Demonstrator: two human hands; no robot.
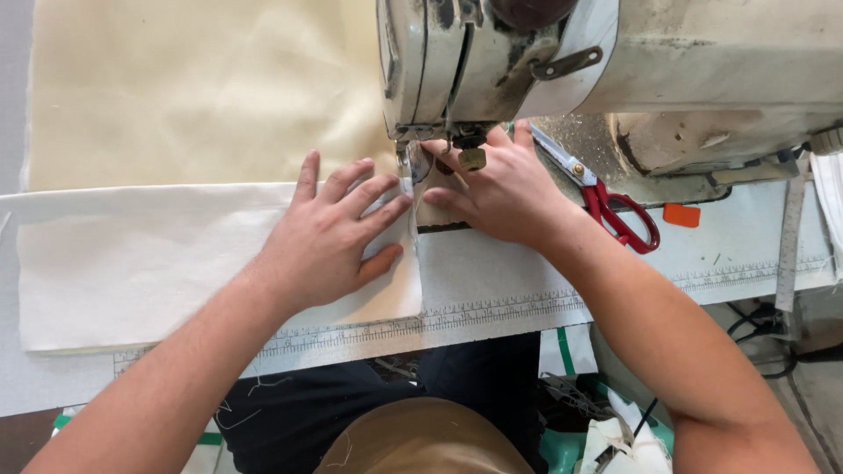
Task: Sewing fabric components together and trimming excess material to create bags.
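sewing table (492,298) | left hand (329,233) spread flat on white cloth (132,263) | right hand (500,189) fingers pressing cloth by needle | red scissors (615,211) right

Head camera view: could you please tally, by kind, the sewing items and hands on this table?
Sewing machine: 1
White fabric panel: 1
Cream cloth: 1
Red-handled scissors: 1
Orange marker: 1
Hands flat on the work, left hand and right hand: 2
Total: 7
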